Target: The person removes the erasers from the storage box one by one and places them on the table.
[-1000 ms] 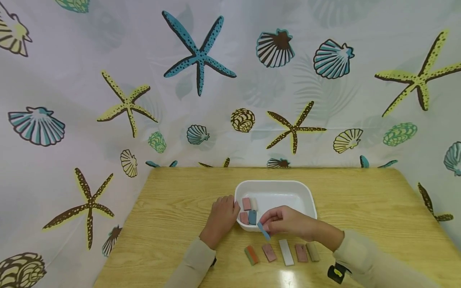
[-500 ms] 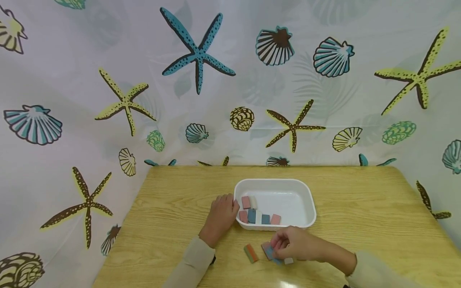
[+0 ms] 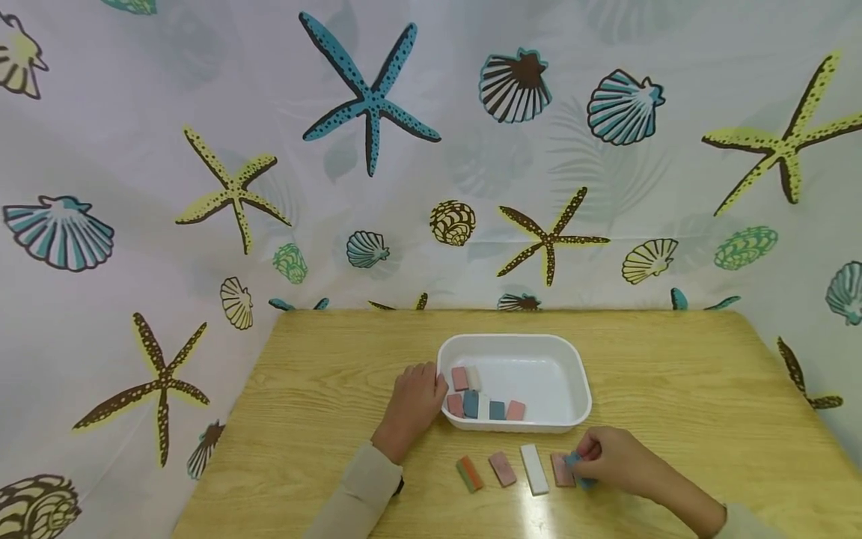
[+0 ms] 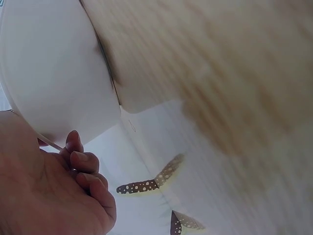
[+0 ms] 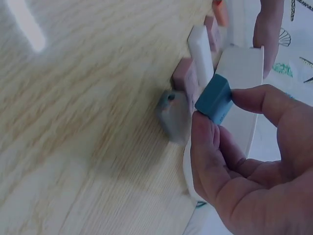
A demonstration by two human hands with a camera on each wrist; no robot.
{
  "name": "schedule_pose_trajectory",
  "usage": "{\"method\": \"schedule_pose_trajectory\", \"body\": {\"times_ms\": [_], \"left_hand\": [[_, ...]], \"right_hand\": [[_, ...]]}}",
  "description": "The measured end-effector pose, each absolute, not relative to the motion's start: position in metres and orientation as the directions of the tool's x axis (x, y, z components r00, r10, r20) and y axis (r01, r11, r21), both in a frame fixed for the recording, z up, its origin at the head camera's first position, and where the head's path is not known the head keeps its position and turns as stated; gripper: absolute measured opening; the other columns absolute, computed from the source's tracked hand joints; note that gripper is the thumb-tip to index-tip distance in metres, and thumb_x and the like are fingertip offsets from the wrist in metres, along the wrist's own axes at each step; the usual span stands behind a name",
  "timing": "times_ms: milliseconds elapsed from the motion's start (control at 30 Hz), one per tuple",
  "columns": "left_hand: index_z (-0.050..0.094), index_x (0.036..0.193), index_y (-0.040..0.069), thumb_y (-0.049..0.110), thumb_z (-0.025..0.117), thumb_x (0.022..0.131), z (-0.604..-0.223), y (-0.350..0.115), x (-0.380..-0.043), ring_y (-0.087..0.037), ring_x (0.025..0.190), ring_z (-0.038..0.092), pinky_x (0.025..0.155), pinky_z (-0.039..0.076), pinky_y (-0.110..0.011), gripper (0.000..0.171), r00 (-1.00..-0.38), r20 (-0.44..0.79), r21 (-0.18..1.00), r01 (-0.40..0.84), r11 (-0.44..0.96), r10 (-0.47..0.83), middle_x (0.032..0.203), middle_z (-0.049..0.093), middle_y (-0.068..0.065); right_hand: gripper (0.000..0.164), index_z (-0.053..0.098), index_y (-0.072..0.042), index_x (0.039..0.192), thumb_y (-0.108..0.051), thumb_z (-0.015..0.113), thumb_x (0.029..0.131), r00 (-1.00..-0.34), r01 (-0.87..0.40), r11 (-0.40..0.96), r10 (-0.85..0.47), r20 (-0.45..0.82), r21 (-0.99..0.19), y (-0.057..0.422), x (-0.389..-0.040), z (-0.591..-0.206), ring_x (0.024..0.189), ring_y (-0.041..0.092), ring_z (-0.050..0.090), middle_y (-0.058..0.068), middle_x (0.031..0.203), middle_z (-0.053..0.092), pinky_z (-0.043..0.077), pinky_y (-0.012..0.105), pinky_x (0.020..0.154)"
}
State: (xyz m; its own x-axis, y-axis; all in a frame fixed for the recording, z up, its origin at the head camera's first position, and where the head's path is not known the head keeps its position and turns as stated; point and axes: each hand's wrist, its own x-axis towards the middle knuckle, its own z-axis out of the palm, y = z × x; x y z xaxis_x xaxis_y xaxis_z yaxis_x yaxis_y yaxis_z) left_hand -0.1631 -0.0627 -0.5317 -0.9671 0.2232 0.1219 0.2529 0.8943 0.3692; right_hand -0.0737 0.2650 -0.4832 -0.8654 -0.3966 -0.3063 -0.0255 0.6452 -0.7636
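Note:
My right hand [image 3: 622, 460] pinches a blue eraser [image 5: 214, 98] between thumb and fingertips at the right end of a row of erasers. Just under it lies a grey eraser [image 5: 174, 117], hidden behind the hand in the head view. Leftward along the row come a pink eraser [image 3: 562, 470], a long white one [image 3: 534, 469], another pink one [image 3: 502, 469] and an orange-and-green one [image 3: 469, 474]. My left hand [image 3: 414, 404] grips the left rim of a white tub [image 3: 539, 374], its fingers curled at the edge.
Inside the tub, several pink, white and blue erasers sit along its left and front sides, among them a pink eraser [image 3: 515, 411]. A wooden table [image 3: 337, 359] bears everything, with a shell-and-starfish patterned curtain [image 3: 417, 150] behind and at both sides.
From the tub's front edge, my right hand has carried the blue eraser over the row to its right end. My left hand stays on the rim.

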Motion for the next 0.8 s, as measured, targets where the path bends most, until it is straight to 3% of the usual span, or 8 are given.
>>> {"method": "schedule_pose_trajectory", "body": {"times_ms": [267, 800], "left_hand": [[0.046, 0.084, 0.013, 0.031, 0.033, 0.097, -0.531, -0.061, -0.163, -0.017, 0.069, 0.040, 0.065, 0.033, -0.033, 0.026, -0.968, 0.116, 0.369, 0.251, 0.895, 0.223, 0.072, 0.042, 0.003], [0.046, 0.083, 0.014, 0.031, 0.034, 0.098, -0.530, -0.059, -0.165, -0.017, 0.068, 0.039, 0.064, 0.032, -0.033, 0.025, -0.973, 0.104, 0.368, 0.231, 0.900, 0.207, 0.072, 0.042, 0.003]], "right_hand": [[0.024, 0.057, 0.001, 0.085, -0.019, 0.069, 0.079, -0.927, 0.043, 0.771, -0.206, -0.314, -0.635, 0.287, -0.080, -0.483, 0.070, 0.015, 0.055, 0.004, 0.078, 0.057, 0.047, 0.028, 0.060], [0.023, 0.055, -0.001, 0.082, -0.019, 0.069, 0.079, -0.928, 0.081, 0.788, -0.164, -0.336, -0.610, 0.299, -0.085, -0.503, 0.063, 0.016, 0.049, 0.004, 0.071, 0.052, 0.041, 0.026, 0.055]]}}
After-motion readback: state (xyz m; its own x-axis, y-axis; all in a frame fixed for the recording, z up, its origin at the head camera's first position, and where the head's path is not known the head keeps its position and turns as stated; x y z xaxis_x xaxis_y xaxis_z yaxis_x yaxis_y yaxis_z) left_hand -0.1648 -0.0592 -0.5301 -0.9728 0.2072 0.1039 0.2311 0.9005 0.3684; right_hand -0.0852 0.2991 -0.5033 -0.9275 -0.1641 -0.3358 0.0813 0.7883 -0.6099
